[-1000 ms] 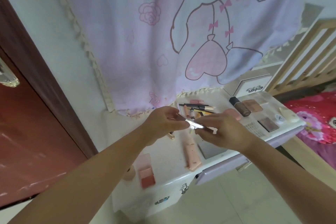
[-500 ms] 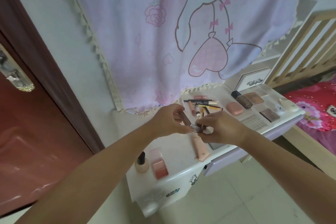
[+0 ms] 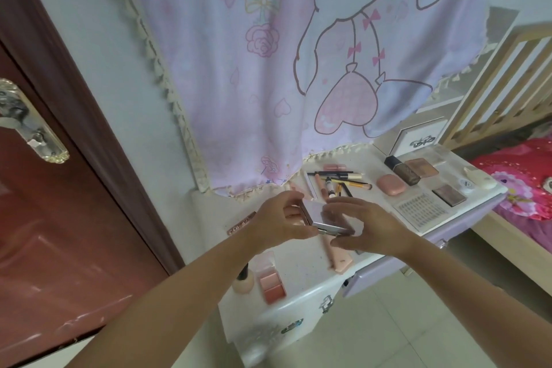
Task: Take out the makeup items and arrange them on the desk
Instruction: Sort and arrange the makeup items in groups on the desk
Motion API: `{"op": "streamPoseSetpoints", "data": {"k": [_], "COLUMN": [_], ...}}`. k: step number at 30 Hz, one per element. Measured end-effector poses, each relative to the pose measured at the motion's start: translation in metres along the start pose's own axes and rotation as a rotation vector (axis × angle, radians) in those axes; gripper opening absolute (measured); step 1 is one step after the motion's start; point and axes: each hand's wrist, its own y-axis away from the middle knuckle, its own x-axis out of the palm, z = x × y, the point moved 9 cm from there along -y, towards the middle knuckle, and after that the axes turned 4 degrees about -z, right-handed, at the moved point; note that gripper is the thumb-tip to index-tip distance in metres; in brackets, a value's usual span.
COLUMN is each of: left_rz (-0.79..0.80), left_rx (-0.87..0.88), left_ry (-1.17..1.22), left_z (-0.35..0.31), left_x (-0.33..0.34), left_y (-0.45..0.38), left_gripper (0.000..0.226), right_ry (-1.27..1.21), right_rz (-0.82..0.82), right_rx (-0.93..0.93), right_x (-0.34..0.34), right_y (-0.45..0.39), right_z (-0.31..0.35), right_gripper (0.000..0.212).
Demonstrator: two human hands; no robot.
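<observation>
Both hands hold a small silver compact point(image 3: 317, 214) with its mirrored lid raised, just above the white desk point(image 3: 301, 275). My left hand point(image 3: 279, 219) grips its left side and lid; my right hand point(image 3: 363, 225) pinches its base from the right. Makeup lies spread on the desk: a pink two-pan blush point(image 3: 271, 285), a foundation bottle point(image 3: 243, 281), a peach tube point(image 3: 339, 258), pencils and brushes point(image 3: 337, 182), a pink case point(image 3: 390, 184), a dark bottle point(image 3: 401, 170), a bronze palette point(image 3: 422, 167) and a brown palette point(image 3: 449, 195).
A pink cartoon cloth point(image 3: 298, 63) hangs over the desk's back. A lilac drawer point(image 3: 424, 251) stands pulled out at the front right. A dark red door point(image 3: 53, 188) is at the left, a wooden bed frame point(image 3: 501, 75) with red bedding at the right.
The compact's lid has swung up and open between my hands. The view has tilted, so the desk sits lower and more to the right.
</observation>
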Motion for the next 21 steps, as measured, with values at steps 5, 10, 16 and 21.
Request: {"op": "streamPoseSetpoints", "data": {"k": [5,10,16,21], "left_rz": [0.012,0.051,0.012,-0.237], "left_rx": [-0.047,-0.156,-0.293,-0.495], "left_ry": [0.048,0.115,0.068,0.198], "left_z": [0.019,0.057,0.108,0.150], "left_x": [0.004,0.028,0.062,0.069], "left_y": [0.004,0.013,0.022,0.031], "left_gripper": [0.065,0.073,0.049,0.070], "right_ry": [-0.432,-0.381,-0.271,-0.275], "right_rz": [0.062,0.232,0.412,0.527], "right_rx": [0.372,0.454,0.517,0.505], "right_x": [0.016,0.042,0.080,0.118], "right_y": [0.020,0.030,0.034,0.032], "right_z": [-0.048,-0.079,-0.119,-0.133], "right_gripper": [0.053,0.047,0.042,0.035]}}
